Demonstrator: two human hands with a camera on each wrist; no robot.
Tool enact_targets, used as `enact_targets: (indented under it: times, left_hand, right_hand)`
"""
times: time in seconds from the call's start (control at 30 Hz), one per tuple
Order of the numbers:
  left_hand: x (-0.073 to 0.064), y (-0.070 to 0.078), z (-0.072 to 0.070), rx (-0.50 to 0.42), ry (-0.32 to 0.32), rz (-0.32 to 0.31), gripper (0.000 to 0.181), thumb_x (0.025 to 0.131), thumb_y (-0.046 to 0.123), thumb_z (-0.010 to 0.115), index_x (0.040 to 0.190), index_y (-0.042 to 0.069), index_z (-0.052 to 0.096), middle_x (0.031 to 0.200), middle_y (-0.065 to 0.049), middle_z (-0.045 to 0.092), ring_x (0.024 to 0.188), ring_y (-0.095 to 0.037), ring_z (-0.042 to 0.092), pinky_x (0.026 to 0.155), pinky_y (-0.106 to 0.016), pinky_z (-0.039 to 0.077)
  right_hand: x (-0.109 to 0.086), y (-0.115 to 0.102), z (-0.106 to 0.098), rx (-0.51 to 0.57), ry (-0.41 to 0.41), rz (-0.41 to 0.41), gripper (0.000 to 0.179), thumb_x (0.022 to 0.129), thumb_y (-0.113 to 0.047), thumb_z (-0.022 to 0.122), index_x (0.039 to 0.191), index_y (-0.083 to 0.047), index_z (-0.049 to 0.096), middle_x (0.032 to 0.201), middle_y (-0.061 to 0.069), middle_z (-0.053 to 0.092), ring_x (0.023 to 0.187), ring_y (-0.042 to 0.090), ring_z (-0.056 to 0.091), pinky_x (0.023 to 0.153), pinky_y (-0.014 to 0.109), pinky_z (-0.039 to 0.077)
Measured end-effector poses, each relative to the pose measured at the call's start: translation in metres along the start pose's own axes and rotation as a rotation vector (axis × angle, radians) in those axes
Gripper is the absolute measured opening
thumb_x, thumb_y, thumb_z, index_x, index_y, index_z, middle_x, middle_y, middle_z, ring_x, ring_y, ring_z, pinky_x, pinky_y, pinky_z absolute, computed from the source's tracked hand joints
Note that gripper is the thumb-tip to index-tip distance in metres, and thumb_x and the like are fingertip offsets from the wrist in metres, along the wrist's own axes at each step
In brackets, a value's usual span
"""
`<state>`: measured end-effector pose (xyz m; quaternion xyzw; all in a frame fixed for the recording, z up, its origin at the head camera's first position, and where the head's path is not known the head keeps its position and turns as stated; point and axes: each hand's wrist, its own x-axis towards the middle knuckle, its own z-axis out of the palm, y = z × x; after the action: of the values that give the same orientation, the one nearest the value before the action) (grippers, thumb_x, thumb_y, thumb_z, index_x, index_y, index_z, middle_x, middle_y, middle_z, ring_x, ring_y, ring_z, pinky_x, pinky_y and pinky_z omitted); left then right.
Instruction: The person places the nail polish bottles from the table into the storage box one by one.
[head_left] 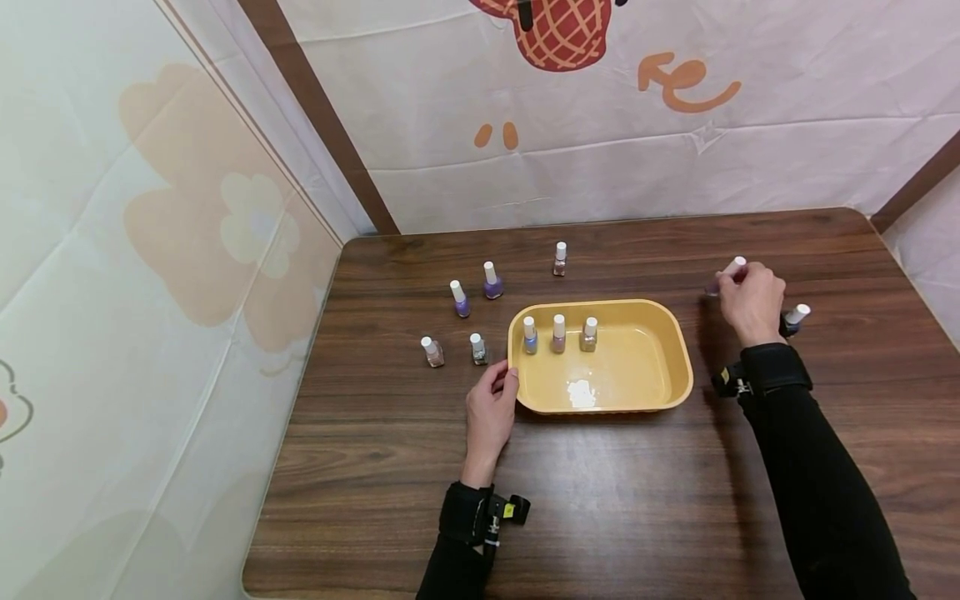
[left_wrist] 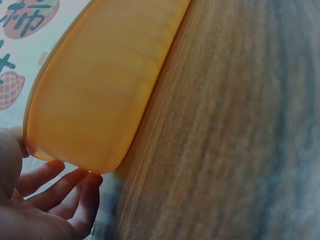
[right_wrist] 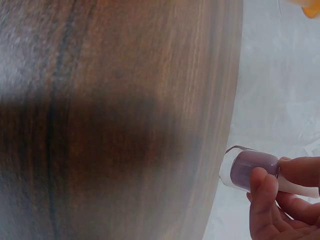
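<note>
Yellow tray (head_left: 630, 367): left hand (head_left: 492, 412) grips its left end, presumably to steady it; right hand (head_left: 753, 304) pinches mauve nail-polish bottle (right_wrist: 242, 167) near its cap (head_left: 737, 264).

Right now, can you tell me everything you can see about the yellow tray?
The tray is a shallow yellow rectangle with rounded corners and a thin rim all round. It looks like smooth, shiny plastic, with a bright glint on its floor. It sits upright, open side up, on the brown table. Three small bottles with white caps stand inside in a row, toward its back left. The person's left grip is at its left end, fingers against the outside wall.
</note>
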<state>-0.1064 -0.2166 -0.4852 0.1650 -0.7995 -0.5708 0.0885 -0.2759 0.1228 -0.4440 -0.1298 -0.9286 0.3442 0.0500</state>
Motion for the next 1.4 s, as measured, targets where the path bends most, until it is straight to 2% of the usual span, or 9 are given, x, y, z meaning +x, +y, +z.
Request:
enact_targets:
  times: [0.27, 0.43, 0.67, 0.83, 1.0, 1.1, 1.17, 1.33, 1.4]
  left_hand:
    - [0.001, -0.001, 0.001, 0.000, 0.005, 0.004, 0.030, 0.096, 0.027, 0.059, 0.117, 0.008, 0.068, 0.104, -0.008, 0.072, 0.094, -0.017, 0.068, 0.081, -0.032, 0.057]
    - [0.001, -0.001, 0.001, -0.004, 0.008, 0.000, 0.030, 0.095, 0.027, 0.059, 0.116, 0.008, 0.068, 0.105, -0.008, 0.072, 0.095, -0.017, 0.069, 0.082, -0.032, 0.057]
    - [0.002, -0.001, 0.000, -0.007, 0.006, 0.001, 0.030, 0.095, 0.028, 0.060, 0.116, 0.008, 0.069, 0.105, -0.008, 0.072, 0.095, -0.018, 0.069, 0.083, -0.033, 0.057]
    - [0.002, -0.002, 0.000, -0.005, 0.004, -0.009, 0.030, 0.095, 0.029, 0.060, 0.116, 0.010, 0.069, 0.105, -0.008, 0.072, 0.095, -0.017, 0.069, 0.083, -0.033, 0.057]
    - [0.002, -0.002, 0.000, -0.009, 0.004, -0.006, 0.029, 0.095, 0.028, 0.060, 0.115, 0.010, 0.069, 0.104, -0.008, 0.072, 0.095, -0.017, 0.069, 0.082, -0.033, 0.057]
    - [0.001, -0.002, 0.000, -0.012, 0.003, -0.005, 0.029, 0.095, 0.028, 0.060, 0.115, 0.010, 0.069, 0.104, -0.008, 0.071, 0.095, -0.017, 0.069, 0.082, -0.032, 0.057]
    - [0.001, -0.002, 0.000, -0.014, 0.003, -0.005, 0.029, 0.095, 0.028, 0.060, 0.115, 0.010, 0.069, 0.104, -0.008, 0.071, 0.094, -0.017, 0.069, 0.082, -0.032, 0.057]
    - [0.001, -0.002, 0.000, -0.009, 0.004, -0.007, 0.029, 0.095, 0.028, 0.060, 0.115, 0.010, 0.069, 0.104, -0.008, 0.072, 0.094, -0.017, 0.069, 0.082, -0.032, 0.057]
    - [0.002, -0.002, 0.000, -0.005, 0.003, -0.010, 0.029, 0.095, 0.028, 0.060, 0.115, 0.010, 0.069, 0.104, -0.008, 0.071, 0.094, -0.017, 0.069, 0.082, -0.032, 0.057]
  right_hand:
    - [-0.002, -0.002, -0.003, -0.008, 0.009, -0.082, 0.043, 0.100, -0.032, 0.047, 0.111, 0.007, 0.063, 0.107, 0.029, 0.065, 0.097, 0.042, 0.059, 0.069, 0.040, 0.044]
    - [-0.004, -0.006, -0.004, -0.003, 0.004, -0.091, 0.042, 0.100, -0.032, 0.048, 0.110, 0.005, 0.064, 0.107, 0.029, 0.065, 0.096, 0.041, 0.059, 0.066, 0.036, 0.043]
    - [-0.005, -0.010, -0.005, 0.000, 0.012, -0.116, 0.041, 0.100, -0.031, 0.048, 0.109, 0.006, 0.063, 0.106, 0.029, 0.065, 0.097, 0.043, 0.058, 0.070, 0.041, 0.042]
    - [-0.006, -0.014, -0.008, 0.013, 0.010, -0.143, 0.041, 0.100, -0.031, 0.046, 0.108, 0.004, 0.065, 0.106, 0.027, 0.067, 0.095, 0.040, 0.061, 0.066, 0.033, 0.041]
    - [-0.008, -0.018, -0.011, 0.027, 0.013, -0.163, 0.037, 0.100, -0.030, 0.046, 0.106, -0.001, 0.068, 0.103, 0.023, 0.070, 0.083, 0.026, 0.065, 0.060, 0.023, 0.040]
    - [-0.010, -0.020, -0.013, 0.026, 0.017, -0.171, 0.036, 0.099, -0.031, 0.047, 0.106, -0.002, 0.069, 0.100, 0.021, 0.072, 0.071, 0.010, 0.061, 0.057, 0.020, 0.040]
    - [-0.011, -0.022, -0.014, 0.027, 0.020, -0.179, 0.036, 0.099, -0.032, 0.048, 0.105, -0.004, 0.070, 0.098, 0.019, 0.072, 0.070, 0.006, 0.058, 0.058, 0.020, 0.039]
    - [-0.013, -0.026, -0.016, 0.034, 0.015, -0.199, 0.038, 0.099, -0.034, 0.047, 0.105, -0.005, 0.070, 0.097, 0.019, 0.072, 0.084, 0.024, 0.062, 0.061, 0.023, 0.039]
    - [-0.015, -0.027, -0.016, 0.039, 0.009, -0.203, 0.037, 0.099, -0.034, 0.047, 0.106, -0.005, 0.070, 0.098, 0.019, 0.073, 0.087, 0.027, 0.063, 0.062, 0.023, 0.039]
